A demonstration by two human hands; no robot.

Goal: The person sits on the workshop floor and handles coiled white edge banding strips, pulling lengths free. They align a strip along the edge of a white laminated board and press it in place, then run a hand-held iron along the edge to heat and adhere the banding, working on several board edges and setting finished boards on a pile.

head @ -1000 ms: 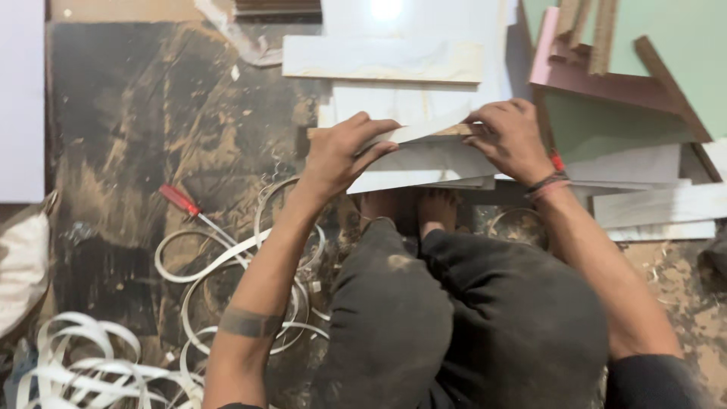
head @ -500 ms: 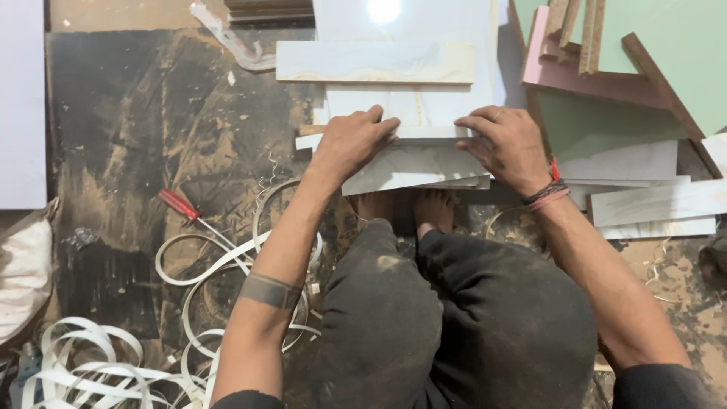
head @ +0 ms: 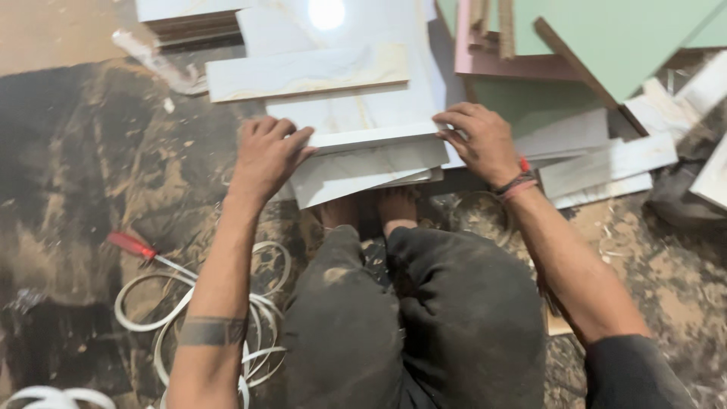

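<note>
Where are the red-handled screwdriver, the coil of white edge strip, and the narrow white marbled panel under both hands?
red-handled screwdriver [head: 130, 244], head view, on its red handle.
coil of white edge strip [head: 144, 327], head view, on its left loop.
narrow white marbled panel [head: 371, 136], head view, on its top face between the hands.

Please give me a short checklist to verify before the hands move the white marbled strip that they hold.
1. Left hand grips the left end of the white strip: ok.
2. Right hand grips the right end: ok.
3. Strip rests flat on the stacked white panels: ok.
4. Bare feet clear of the stack: not ok, toes lie under its near edge.
5. Red-handled screwdriver away from both hands: ok.
6. Strip free from the panel below: cannot tell.
</note>
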